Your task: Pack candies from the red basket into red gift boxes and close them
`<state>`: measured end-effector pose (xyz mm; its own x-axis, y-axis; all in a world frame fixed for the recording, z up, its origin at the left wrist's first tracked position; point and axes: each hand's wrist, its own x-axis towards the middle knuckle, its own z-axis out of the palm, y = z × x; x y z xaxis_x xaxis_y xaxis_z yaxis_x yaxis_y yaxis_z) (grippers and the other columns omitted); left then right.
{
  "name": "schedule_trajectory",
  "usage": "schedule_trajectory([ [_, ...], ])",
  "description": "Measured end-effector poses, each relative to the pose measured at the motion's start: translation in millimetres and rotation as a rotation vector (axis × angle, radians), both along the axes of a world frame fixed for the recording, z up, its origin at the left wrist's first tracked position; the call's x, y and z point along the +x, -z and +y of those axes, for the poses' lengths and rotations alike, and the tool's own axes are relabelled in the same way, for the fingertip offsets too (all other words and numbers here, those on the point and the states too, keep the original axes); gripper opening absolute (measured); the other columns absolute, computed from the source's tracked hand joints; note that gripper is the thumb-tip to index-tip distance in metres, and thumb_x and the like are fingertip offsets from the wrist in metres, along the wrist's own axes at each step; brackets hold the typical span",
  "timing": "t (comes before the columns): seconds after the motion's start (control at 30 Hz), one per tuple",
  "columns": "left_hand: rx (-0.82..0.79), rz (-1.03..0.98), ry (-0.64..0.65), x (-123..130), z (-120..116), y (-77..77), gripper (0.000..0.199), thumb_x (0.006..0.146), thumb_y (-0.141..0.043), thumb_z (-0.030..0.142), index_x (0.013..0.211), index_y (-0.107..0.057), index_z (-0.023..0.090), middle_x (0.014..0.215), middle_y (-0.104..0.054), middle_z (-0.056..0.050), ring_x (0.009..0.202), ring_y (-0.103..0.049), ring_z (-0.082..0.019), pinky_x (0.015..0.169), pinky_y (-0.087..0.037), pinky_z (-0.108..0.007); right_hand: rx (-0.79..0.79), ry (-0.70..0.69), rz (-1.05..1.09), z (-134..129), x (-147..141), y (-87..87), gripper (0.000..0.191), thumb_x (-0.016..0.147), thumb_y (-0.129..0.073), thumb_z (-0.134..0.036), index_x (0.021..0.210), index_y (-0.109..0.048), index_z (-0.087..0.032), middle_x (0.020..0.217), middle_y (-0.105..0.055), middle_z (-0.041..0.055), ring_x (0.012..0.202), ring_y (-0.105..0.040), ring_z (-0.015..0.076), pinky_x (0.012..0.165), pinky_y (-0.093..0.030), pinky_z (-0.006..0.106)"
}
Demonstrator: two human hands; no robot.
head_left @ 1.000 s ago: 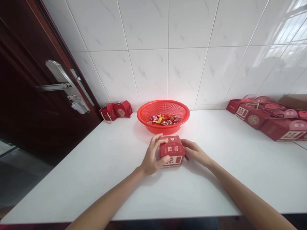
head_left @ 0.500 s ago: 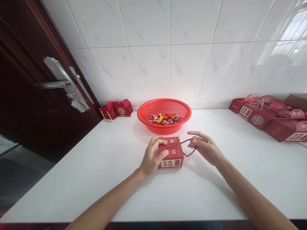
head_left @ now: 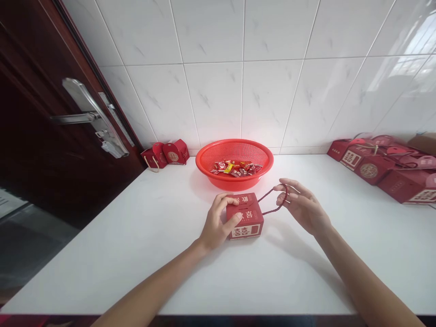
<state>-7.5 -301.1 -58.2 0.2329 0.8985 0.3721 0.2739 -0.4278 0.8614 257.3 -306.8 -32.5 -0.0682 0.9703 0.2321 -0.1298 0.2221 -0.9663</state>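
A small red gift box (head_left: 250,218) with white characters stands on the white table, in front of the basket. My left hand (head_left: 221,219) grips it from the left, fingers and thumb resting on its top. From the box's right side runs a dark red cord handle (head_left: 271,210), stretched out to the right. My right hand (head_left: 301,202) has the far end of that loop around its fingers and holds it away from the box.
Behind the box sits a red plastic basket (head_left: 235,181) with several wrapped candies (head_left: 235,169). Two small red boxes (head_left: 175,152) stand by the wall at left; several more red boxes (head_left: 371,170) are grouped at right. A dark door (head_left: 37,136) borders the left side.
My right hand has moved right and drawn the cord loop out farther from the box. The box has shifted slightly right, with my left hand still on it.
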Motion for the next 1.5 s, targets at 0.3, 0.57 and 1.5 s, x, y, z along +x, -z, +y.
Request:
schedule_trajectory([
  [0.3,-0.004,-0.001,0.017,0.0,-0.9,-0.7,0.021,0.085,-0.065,0.038,0.100,-0.063,0.023,0.120,-0.056,-0.007,0.118,-0.058,-0.027,0.105,-0.048,-0.041,0.066,0.105,-0.039,-2.2,-8.1,3.4,0.029,0.089,-0.063,-0.032,0.117,-0.069,-0.028,0.114,-0.075,0.0076,0.071,-0.066,0.0196,0.082,-0.058,0.049],
  [0.57,0.020,0.002,0.026,-0.1,0.6,1.9,0.020,0.086,-0.066,0.036,0.101,-0.063,0.023,0.125,-0.054,-0.009,0.127,-0.053,-0.028,0.111,-0.043,-0.043,0.163,0.065,-0.253,-7.6,-21.5,13.5,0.055,0.087,-0.075,-0.049,0.133,-0.053,-0.030,0.125,-0.071,0.0116,0.058,-0.062,0.0146,0.066,-0.060,0.042],
  [1.5,0.003,-0.065,0.060,5.7,-1.8,0.1,0.020,0.089,-0.066,0.036,0.103,-0.065,0.022,0.126,-0.054,-0.009,0.126,-0.055,-0.026,0.110,-0.045,-0.041,0.316,-0.425,-1.249,32.2,-59.4,-62.3,0.057,0.067,-0.078,-0.015,0.120,-0.060,-0.019,0.107,-0.061,0.0089,0.102,-0.057,0.0298,0.081,-0.051,0.040],
])
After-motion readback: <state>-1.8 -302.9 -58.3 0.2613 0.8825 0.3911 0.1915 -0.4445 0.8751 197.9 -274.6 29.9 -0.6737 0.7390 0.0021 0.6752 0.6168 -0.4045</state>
